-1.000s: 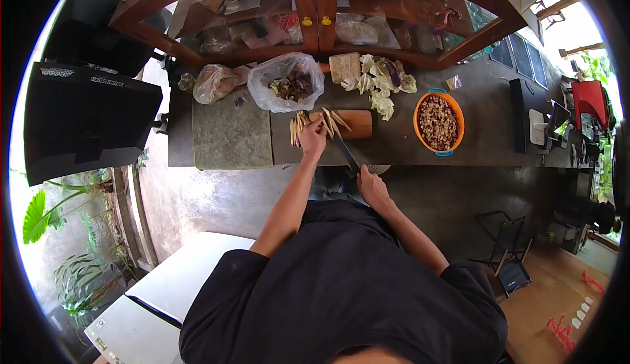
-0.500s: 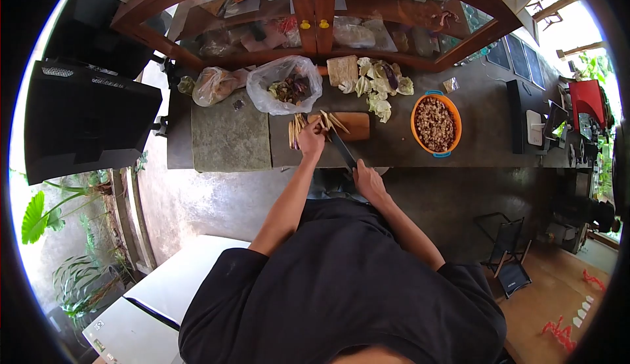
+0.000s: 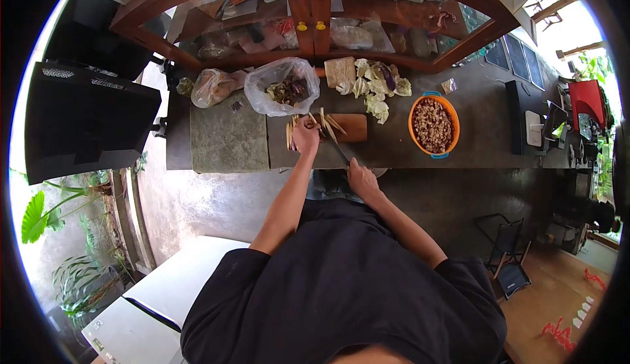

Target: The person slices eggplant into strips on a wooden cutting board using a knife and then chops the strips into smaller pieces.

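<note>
My right hand (image 3: 361, 178) is closed round the handle of a knife (image 3: 337, 150), whose blade points up and left onto a wooden cutting board (image 3: 356, 128). My left hand (image 3: 306, 135) is closed at the board's left end, its fingers on pale, thin vegetable strips; exactly which ones it grips is hard to make out. More strips (image 3: 289, 134) with dark skin lie left of the hand. Other cut strips (image 3: 335, 124) rest on the board beside the blade.
Behind the board are a plastic bag (image 3: 281, 87) of scraps, a brown block (image 3: 340, 74) and leafy pieces (image 3: 377, 87). An orange basin (image 3: 434, 124) of chopped pieces stands right. A green-grey mat (image 3: 229, 137) lies left. A glass-doored cabinet (image 3: 314, 10) borders the back.
My left hand has shifted slightly left and down. The knife and my right hand have moved a little left, with the blade now closer to the left hand.
</note>
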A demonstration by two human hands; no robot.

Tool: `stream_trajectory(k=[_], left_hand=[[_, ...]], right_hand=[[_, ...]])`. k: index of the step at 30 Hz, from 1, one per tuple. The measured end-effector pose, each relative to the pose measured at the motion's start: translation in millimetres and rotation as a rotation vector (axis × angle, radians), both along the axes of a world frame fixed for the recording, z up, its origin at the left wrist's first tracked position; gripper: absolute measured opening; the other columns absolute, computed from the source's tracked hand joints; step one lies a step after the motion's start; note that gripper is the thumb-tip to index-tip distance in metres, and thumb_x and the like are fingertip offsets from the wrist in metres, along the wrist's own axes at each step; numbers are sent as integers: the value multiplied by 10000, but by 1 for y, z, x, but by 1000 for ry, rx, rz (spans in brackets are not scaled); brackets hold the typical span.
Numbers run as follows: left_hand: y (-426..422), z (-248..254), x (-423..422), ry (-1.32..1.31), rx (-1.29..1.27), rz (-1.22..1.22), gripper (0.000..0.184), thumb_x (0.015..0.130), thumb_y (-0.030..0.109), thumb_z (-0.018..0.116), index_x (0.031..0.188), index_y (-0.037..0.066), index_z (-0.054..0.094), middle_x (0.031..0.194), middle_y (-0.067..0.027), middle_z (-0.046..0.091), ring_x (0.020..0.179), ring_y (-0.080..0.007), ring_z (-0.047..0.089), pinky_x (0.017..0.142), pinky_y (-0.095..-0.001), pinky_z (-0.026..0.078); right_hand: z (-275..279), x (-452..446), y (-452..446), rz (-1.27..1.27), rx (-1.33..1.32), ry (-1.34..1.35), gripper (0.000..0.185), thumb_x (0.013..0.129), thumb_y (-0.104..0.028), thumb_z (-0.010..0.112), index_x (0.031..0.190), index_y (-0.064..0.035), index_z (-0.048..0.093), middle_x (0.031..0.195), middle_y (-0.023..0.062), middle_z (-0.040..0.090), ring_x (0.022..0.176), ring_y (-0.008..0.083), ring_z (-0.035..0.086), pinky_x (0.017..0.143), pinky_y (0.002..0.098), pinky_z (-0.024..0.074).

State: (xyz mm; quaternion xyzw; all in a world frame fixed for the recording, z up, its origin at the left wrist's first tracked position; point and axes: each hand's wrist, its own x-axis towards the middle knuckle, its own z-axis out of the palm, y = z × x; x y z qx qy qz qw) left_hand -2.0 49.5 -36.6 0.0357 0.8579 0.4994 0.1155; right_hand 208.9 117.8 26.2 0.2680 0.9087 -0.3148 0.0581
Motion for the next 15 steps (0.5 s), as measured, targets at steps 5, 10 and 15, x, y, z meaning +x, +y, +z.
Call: stream_trajectory(k=[5, 10, 15], left_hand=[[-2, -1, 1, 36, 52, 8, 326, 729, 55, 737, 1044, -1, 677, 839, -106, 729, 766, -204, 714, 708, -319, 549], [-7, -3, -5, -4, 78, -40, 340, 736, 72, 749, 1055, -16, 670, 848, -104, 727, 763, -195, 709, 708, -313, 549], [-19, -13, -6, -131, 57, -130, 340, 741, 83, 771, 1048, -19, 667, 846, -106, 726, 771, -206, 705, 709, -325, 546]], right_hand=[[3, 18, 4, 3, -10, -40, 207, 976, -228, 483, 1003, -25, 447, 705, 282, 626, 693, 500, 623, 646, 599, 493], [16, 22, 8, -1, -14, -72, 202, 964, -217, 498, 986, -22, 453, 742, 283, 640, 733, 492, 637, 671, 590, 500], [14, 24, 12, -10, -56, -13, 213, 971, -231, 500, 983, -26, 442, 723, 284, 627, 703, 497, 619, 648, 602, 480]])
